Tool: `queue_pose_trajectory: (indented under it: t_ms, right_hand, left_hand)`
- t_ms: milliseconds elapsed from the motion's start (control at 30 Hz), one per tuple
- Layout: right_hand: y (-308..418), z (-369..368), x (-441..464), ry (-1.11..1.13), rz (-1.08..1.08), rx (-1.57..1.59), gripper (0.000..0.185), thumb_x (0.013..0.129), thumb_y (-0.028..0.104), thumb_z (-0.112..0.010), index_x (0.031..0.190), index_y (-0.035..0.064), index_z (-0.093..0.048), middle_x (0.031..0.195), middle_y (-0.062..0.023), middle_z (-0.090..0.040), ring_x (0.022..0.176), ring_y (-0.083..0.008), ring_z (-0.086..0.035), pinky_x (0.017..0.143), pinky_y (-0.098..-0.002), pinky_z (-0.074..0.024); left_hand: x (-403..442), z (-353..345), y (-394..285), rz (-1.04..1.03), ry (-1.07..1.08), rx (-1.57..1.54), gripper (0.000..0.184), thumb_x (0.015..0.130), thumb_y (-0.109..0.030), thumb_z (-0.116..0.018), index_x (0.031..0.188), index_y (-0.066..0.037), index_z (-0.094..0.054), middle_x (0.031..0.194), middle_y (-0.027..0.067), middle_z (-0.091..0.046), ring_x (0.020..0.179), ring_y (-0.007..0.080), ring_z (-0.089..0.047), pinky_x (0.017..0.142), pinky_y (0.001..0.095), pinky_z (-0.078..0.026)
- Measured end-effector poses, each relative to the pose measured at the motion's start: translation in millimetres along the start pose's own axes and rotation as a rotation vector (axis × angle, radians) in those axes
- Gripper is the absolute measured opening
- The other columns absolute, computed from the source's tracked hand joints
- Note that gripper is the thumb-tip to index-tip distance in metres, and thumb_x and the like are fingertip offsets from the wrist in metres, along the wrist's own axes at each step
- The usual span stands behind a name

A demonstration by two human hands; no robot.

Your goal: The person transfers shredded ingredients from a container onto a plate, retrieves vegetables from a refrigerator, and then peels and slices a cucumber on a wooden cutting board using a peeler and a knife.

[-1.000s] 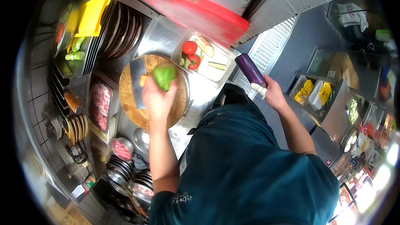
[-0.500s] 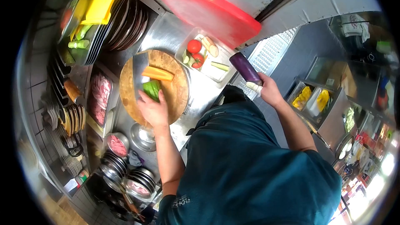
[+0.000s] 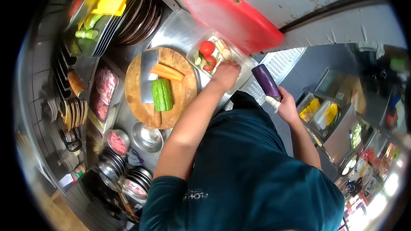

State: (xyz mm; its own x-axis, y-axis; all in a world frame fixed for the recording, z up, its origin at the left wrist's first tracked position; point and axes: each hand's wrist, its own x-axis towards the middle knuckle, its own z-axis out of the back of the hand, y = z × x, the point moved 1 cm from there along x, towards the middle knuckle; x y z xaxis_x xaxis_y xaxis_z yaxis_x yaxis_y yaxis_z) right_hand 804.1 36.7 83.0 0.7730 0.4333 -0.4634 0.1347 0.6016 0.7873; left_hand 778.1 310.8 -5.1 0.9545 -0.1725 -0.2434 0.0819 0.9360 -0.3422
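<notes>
My left hand (image 3: 227, 76) reaches into a clear plastic tray (image 3: 246, 66), fingers curled down; what they grip is hidden. Near its fingertips lie tomatoes (image 3: 207, 48) and pale baby corn-like pieces (image 3: 223, 49). My right hand (image 3: 287, 106) holds a piece of purple eggplant (image 3: 265, 80) just right of the tray, with a whitish piece (image 3: 272, 102) at its lower end; I cannot tell what that is. On the round wooden chopping board (image 3: 137, 96) lie a cleaver (image 3: 148, 66), an orange carrot piece (image 3: 168, 72) and a ridged green vegetable piece (image 3: 162, 95), partly over the cleaver.
Behind the tray leans a red board (image 3: 231, 21). A tray of sliced meat (image 3: 105, 92) sits left of the chopping board, and a metal bowl (image 3: 147, 137) stands in front. Dark plates (image 3: 139, 19) and stacked metal bowls (image 3: 113, 164) line the left side.
My left hand has left the green vegetable piece on the board and moved right into the plastic tray. My right hand still holds the eggplant. The whole view has shifted slightly.
</notes>
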Motion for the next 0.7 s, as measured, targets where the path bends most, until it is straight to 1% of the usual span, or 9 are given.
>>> queue_pose_trajectory:
  t_ms: [100, 133, 267, 333, 433, 500, 567, 633, 700]
  right_hand:
    - [12.1, 4.0, -2.6, -0.001, 0.020, -0.026, 0.056, 0.085, 0.028, -0.086, 0.126, -0.0027, -0.064, 0.100, -0.0120, -0.072, 0.091, -0.0162, -0.064, 0.085, -0.0332, -0.0523]
    - [15.0, 5.3, -2.1, -0.002, 0.019, -0.038, 0.057, 0.084, 0.027, -0.087, 0.127, -0.0030, -0.064, 0.100, -0.0145, -0.073, 0.091, -0.0175, -0.066, 0.085, -0.0341, -0.0533]
    - [22.3, 5.6, 0.5, -0.008, 0.007, -0.047, 0.056, 0.083, 0.029, -0.087, 0.125, -0.0021, -0.065, 0.099, -0.0142, -0.073, 0.090, -0.0190, -0.067, 0.084, -0.0349, -0.0533]
    - [28.9, 3.8, 7.9, -0.013, 0.041, -0.101, 0.056, 0.083, 0.030, -0.087, 0.123, -0.0021, -0.066, 0.098, -0.0152, -0.073, 0.088, -0.0216, -0.068, 0.083, -0.0356, -0.0535]
    - [33.1, -6.2, 24.8, -0.021, 0.116, -0.154, 0.054, 0.083, 0.035, -0.087, 0.118, -0.0008, -0.067, 0.093, -0.0179, -0.072, 0.084, -0.0286, -0.068, 0.080, -0.0379, -0.0537]
    - [56.1, -12.1, 36.5, 0.041, 0.134, -0.263, 0.052, 0.083, 0.036, -0.086, 0.116, 0.0000, -0.068, 0.092, -0.0202, -0.070, 0.083, -0.0343, -0.068, 0.079, -0.0407, -0.0538]
    - [68.1, -23.9, 50.0, 0.070, 0.176, -0.334, 0.050, 0.082, 0.036, -0.086, 0.113, 0.0009, -0.068, 0.090, -0.0215, -0.070, 0.084, -0.0383, -0.068, 0.077, -0.0434, -0.0536]
    - [66.8, -44.0, 69.3, 0.076, 0.251, -0.369, 0.048, 0.081, 0.036, -0.086, 0.110, 0.0018, -0.068, 0.089, -0.0219, -0.069, 0.085, -0.0408, -0.068, 0.076, -0.0460, -0.0532]
    - [64.8, -64.5, 87.2, 0.042, 0.321, -0.417, 0.057, 0.081, 0.034, -0.084, 0.122, -0.0004, -0.063, 0.108, -0.0237, -0.068, 0.099, -0.0435, -0.066, 0.085, -0.0471, -0.0530]
  left_hand:
    - [25.5, -25.8, 4.9, -0.039, 0.171, 0.173, 0.024, 0.093, -0.012, -0.053, 0.107, -0.005, -0.072, 0.120, 0.0150, -0.068, 0.114, 0.0303, -0.066, 0.094, 0.0433, -0.054]
    - [28.2, -32.9, 4.4, 0.017, 0.092, 0.138, 0.018, 0.087, -0.005, -0.059, 0.100, -0.006, -0.070, 0.106, 0.0149, -0.070, 0.108, 0.0302, -0.069, 0.087, 0.0414, -0.057]
    - [26.7, -42.5, 11.8, 0.129, 0.088, 0.067, 0.020, 0.086, -0.006, -0.059, 0.104, -0.004, -0.068, 0.107, 0.0164, -0.070, 0.104, 0.0309, -0.070, 0.084, 0.0422, -0.057]
    - [9.7, -14.5, 4.1, 0.248, 0.033, 0.038, 0.022, 0.085, -0.007, -0.061, 0.106, -0.003, -0.066, 0.106, 0.0169, -0.070, 0.103, 0.0311, -0.070, 0.084, 0.0425, -0.057]
    - [-34.9, 16.4, 1.8, 0.251, -0.297, -0.142, 0.026, 0.081, -0.007, -0.065, 0.107, -0.002, -0.064, 0.102, 0.0180, -0.070, 0.096, 0.0342, -0.070, 0.081, 0.0444, -0.057]
    - [-87.9, 58.5, -5.7, 0.337, -0.508, -0.264, 0.030, 0.079, -0.009, -0.072, 0.107, -0.002, -0.063, 0.098, 0.0195, -0.068, 0.088, 0.0384, -0.069, 0.078, 0.0466, -0.057]
    - [-135.0, 70.4, 1.2, 0.540, -0.600, -0.216, 0.032, 0.079, -0.009, -0.074, 0.107, -0.002, -0.062, 0.096, 0.0206, -0.067, 0.082, 0.0388, -0.068, 0.074, 0.0478, -0.056]
    - [-179.3, 74.9, 15.7, 0.688, -0.716, -0.248, 0.027, 0.081, -0.009, -0.074, 0.104, -0.001, -0.062, 0.090, 0.0184, -0.066, 0.078, 0.0344, -0.067, 0.071, 0.0446, -0.055]
    - [-218.4, 71.2, 28.3, 0.881, -0.816, -0.276, 0.023, 0.083, -0.008, -0.074, 0.101, 0.001, -0.062, 0.085, 0.0147, -0.065, 0.073, 0.0272, -0.065, 0.069, 0.0395, -0.054]
